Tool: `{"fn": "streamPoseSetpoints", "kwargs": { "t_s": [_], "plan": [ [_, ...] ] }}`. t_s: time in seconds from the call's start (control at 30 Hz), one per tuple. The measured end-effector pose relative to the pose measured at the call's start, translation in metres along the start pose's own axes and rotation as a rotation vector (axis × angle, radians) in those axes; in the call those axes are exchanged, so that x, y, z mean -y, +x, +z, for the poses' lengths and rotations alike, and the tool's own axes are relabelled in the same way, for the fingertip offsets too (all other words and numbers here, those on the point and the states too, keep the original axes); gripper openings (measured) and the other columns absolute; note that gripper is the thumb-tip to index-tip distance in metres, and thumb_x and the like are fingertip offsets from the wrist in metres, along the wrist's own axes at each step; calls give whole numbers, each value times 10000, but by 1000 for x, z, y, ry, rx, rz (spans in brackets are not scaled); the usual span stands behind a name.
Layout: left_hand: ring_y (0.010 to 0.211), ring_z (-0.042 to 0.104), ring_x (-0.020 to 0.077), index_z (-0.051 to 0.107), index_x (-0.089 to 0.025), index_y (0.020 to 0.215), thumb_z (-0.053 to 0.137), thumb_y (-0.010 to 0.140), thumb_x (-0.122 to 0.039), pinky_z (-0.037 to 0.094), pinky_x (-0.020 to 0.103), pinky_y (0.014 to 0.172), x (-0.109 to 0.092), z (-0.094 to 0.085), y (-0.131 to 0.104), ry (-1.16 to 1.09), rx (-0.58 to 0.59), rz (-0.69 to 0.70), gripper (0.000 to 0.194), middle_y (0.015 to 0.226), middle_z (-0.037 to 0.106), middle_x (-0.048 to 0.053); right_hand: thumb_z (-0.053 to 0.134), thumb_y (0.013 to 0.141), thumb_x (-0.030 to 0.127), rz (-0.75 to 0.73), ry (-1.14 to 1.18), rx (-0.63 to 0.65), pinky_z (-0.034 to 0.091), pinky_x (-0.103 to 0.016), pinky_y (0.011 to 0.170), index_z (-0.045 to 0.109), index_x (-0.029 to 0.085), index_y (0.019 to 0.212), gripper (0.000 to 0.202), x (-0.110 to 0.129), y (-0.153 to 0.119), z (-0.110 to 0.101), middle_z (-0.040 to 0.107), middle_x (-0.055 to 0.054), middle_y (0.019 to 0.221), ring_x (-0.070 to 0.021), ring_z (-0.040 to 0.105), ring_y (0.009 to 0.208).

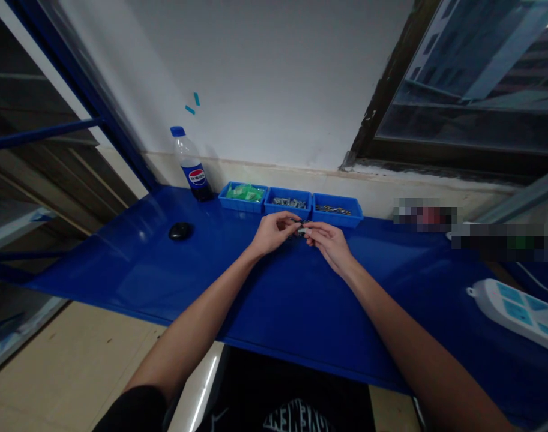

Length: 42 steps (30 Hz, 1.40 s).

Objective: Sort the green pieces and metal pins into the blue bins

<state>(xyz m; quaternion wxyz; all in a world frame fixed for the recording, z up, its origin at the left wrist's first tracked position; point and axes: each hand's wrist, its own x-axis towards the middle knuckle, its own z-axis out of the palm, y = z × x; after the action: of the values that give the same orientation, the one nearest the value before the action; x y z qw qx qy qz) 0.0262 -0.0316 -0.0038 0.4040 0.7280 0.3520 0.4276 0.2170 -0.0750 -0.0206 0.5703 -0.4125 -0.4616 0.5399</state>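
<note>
Both my hands meet over the blue table just in front of the bins. My left hand (276,233) is closed, thumb and fingers pinched at a small dark part that I cannot make out. My right hand (330,241) pinches a small light-grey metal piece (302,230) against it. Fingers hide much of both parts. Right behind them stand a blue bin (287,212) of small grey metal pieces and another blue bin (339,221) with thin brass-coloured and dark metal pieces. A third blue bin (241,206) holds green plastic packets (245,192).
A Pepsi bottle (195,171) with dark liquid stands at the back left of the blue table (174,276). In front of it lies a black computer mouse (180,231). A white power strip (521,312) rests at the right. Wall and window rise behind.
</note>
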Motion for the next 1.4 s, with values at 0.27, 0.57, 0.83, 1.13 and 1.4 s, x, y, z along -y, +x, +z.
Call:
{"fn": "streamPoseSetpoints", "kwargs": {
  "t_s": [0.27, 0.57, 0.83, 1.13, 1.4],
  "plan": [
    [834, 694, 202, 778, -193, 948, 654, 912, -311, 516, 288, 756, 4, -21, -2, 720, 112, 104, 175, 949, 765, 80, 877, 696, 409, -148, -155, -11, 562, -356, 765, 789, 209, 1050, 416, 5, 21, 3, 784, -66, 912, -200, 704, 779],
    [841, 696, 227, 680, -212, 998, 717, 870, -460, 486, 287, 678, -2, -6, -9, 877, 97, 19, 282, 975, 753, 69, 827, 751, 388, -157, -181, -5, 557, -434, 962, 718, 255, 1191, 473, -1, 16, -1, 745, -100, 1240, -248, 722, 1027],
    [867, 732, 247, 657, -244, 1104, 642, 873, -251, 484, 285, 674, -5, 0, -10, 908, 36, -70, 231, 955, 776, 52, 781, 770, 414, -144, -176, -23, 543, -327, 715, 715, 232, 1107, 388, -3, 10, -1, 774, -88, 1095, -197, 718, 818],
    [809, 715, 181, 733, -170, 975, 580, 913, -281, 548, 279, 769, 4, -3, 1, 308, -194, -8, 199, 936, 783, 63, 749, 782, 416, -126, -219, -62, 431, -277, 552, 722, 209, 1073, 358, 2, 5, -2, 741, -12, 765, -125, 565, 547],
    [752, 706, 172, 732, -122, 981, 685, 879, -482, 567, 285, 750, 5, 11, 3, -134, -42, -99, 378, 865, 775, 82, 820, 743, 486, -59, -121, 20, 446, -279, 561, 737, 194, 1001, 398, 2, 3, 4, 745, -29, 753, -135, 602, 569]
  ]
}}
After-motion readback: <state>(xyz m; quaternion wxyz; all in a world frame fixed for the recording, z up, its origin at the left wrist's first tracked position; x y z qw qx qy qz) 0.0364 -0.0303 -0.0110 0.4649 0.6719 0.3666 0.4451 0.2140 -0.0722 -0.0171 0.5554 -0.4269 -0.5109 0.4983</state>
